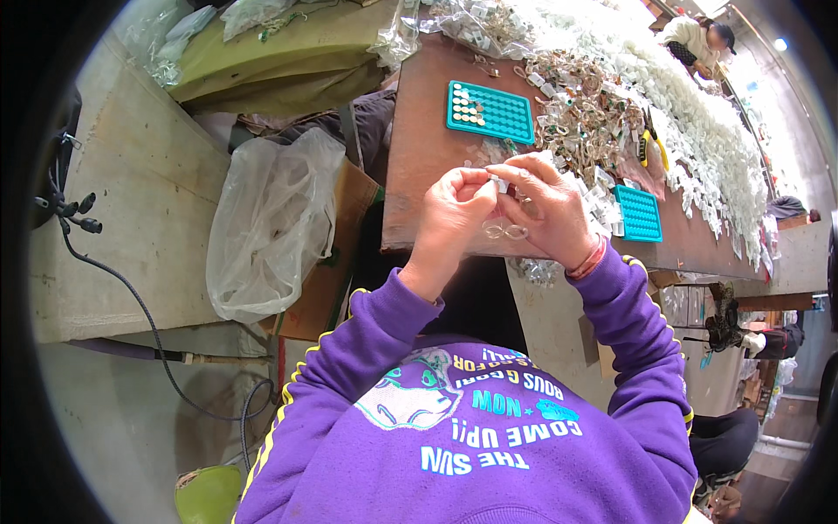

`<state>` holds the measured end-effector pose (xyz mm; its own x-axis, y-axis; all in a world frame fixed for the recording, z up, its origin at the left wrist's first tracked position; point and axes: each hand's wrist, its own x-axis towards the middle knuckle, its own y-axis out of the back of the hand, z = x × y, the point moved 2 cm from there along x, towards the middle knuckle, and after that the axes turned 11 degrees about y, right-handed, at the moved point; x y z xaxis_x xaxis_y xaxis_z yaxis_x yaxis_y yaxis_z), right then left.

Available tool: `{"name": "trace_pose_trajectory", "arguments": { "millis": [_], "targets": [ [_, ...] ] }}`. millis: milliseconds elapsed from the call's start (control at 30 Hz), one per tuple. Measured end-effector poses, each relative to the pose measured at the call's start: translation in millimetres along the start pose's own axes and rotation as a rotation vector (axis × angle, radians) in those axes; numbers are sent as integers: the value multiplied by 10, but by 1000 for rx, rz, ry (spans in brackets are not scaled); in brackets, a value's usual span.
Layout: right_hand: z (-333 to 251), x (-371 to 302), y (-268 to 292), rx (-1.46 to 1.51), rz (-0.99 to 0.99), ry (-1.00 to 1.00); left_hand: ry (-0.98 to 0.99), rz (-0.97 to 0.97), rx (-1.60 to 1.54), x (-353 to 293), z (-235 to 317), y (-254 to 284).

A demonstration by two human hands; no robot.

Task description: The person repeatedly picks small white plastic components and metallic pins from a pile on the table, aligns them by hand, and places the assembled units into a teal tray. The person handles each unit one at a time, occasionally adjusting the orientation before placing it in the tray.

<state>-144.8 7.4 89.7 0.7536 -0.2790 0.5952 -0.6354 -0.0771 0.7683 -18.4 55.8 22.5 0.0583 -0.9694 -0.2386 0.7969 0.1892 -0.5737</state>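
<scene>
My left hand and my right hand meet above the near part of the brown table. Their fingertips pinch a small white piece between them; its exact kind is too small to make out. A pale loop of thin wire or cord shows just below the fingers. Beyond my hands lies a teal tray with rows of wells, several at its left end holding small round cream-coloured pieces. A second teal tray lies to the right of my right hand.
A heap of small wired parts covers the table's middle, with yellow-and-black pliers at its right. White pieces are piled behind. A clear plastic bag hangs over a cardboard box at left. Another person works at far right.
</scene>
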Motion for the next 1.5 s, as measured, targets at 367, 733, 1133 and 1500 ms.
{"name": "trace_pose_trajectory", "arguments": {
  "millis": [367,733,1133,1500],
  "targets": [
    [-44,-50,-13,44,113,-56,15,-206,-450,-57,-38,-70],
    [571,-36,-98,396,125,-572,-92,-222,-487,246,-98,165],
    [931,307,-365,-53,-282,47,-224,-163,-726,241,-91,331],
    [795,287,-548,-411,-535,256,-226,-148,-578,252,-95,311]
  ]
}}
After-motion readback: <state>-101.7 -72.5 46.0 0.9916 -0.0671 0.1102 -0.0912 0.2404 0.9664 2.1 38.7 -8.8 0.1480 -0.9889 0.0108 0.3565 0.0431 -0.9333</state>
